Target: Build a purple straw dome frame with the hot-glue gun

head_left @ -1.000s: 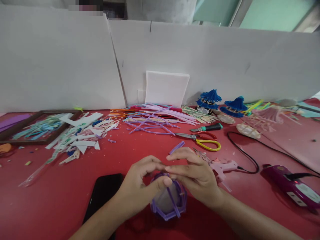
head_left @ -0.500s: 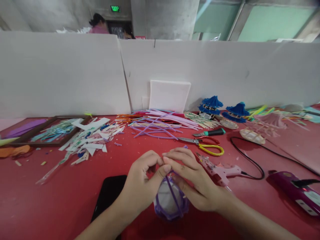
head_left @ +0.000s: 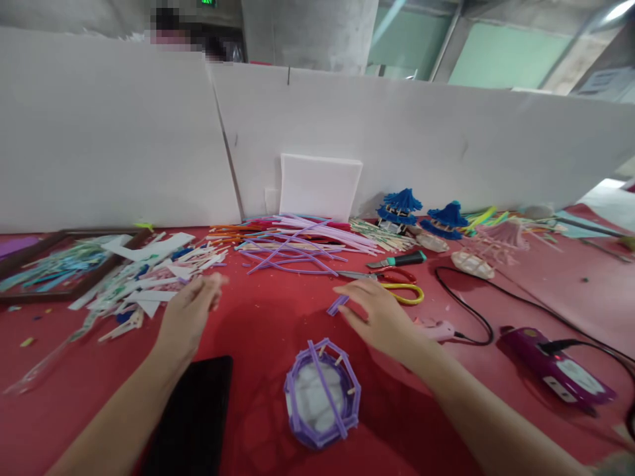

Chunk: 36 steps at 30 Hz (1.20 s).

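Observation:
A small many-sided ring of purple strips (head_left: 356,378) stands on the red table, with a white round base inside. One purple strip (head_left: 327,389) lies slantwise across its top, and several short wooden pegs show along the rim. Neither hand touches the ring. My left hand (head_left: 187,316) hovers by the scrap pile (head_left: 149,281), its fingertips smeared by motion, so its hold is unclear. My right hand (head_left: 380,320) is open beyond the ring, thumb and forefinger apart. Beside those fingers are short joined purple pieces (head_left: 338,305), apparently on the table.
A black phone-like slab (head_left: 198,410) lies left of the ring. Long purple sticks (head_left: 307,244), yellow-handled scissors (head_left: 414,294), a cutter knife (head_left: 404,260) and a pink glue gun (head_left: 436,330) lie beyond. A cord (head_left: 466,307) and purple power strip (head_left: 555,363) are at right.
Both hands have let go of the ring and moved apart, the left toward the scraps, the right toward the short purple pieces. The ring now shows whole. The view has turned slightly right.

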{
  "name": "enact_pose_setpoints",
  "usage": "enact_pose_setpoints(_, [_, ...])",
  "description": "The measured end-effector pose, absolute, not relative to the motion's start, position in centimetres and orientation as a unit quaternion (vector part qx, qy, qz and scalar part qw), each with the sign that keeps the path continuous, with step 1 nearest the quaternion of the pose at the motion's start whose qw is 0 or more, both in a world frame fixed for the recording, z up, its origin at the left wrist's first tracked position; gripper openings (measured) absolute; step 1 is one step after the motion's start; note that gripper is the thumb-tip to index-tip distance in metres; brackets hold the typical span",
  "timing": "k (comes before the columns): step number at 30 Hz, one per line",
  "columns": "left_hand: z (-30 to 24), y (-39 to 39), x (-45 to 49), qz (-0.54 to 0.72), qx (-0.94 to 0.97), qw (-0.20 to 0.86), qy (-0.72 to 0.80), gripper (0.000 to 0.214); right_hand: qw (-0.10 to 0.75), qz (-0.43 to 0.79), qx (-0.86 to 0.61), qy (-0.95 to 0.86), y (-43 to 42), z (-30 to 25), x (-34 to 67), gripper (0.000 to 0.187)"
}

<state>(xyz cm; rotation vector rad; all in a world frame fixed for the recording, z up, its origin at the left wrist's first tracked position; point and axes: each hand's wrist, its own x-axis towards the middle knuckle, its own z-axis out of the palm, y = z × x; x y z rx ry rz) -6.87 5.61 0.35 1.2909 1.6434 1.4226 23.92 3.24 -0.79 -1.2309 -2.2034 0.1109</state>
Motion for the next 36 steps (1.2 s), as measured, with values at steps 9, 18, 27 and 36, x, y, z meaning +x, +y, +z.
enact_pose_setpoints(9, [0.5, 5.2, -5.7, 0.547, 0.469, 0.341, 0.604, 0.041, 0.064, 0.04, -0.5, -0.863, 4.5, -1.8, 21.7, 0.032])
enact_pose_setpoints(18, [2.7, -1.0, -1.3, 0.246, 0.669, 0.399, 0.577, 0.031, -0.003, 0.009, -0.517, -0.856, 4.9, -0.5, 19.9, 0.022])
enact_pose_setpoints(27, [2.0, -3.2, 0.4, 0.177, 0.675, 0.453, 0.555, 0.037, -0.024, -0.001, -0.493, -0.87, 6.1, -0.4, 20.1, 0.023])
enact_pose_setpoints(36, [3.1, -1.8, 0.6, 0.209, 0.721, 0.357, 0.556, 0.016, -0.025, 0.002, -0.505, -0.863, 6.6, 0.6, 20.5, 0.025])
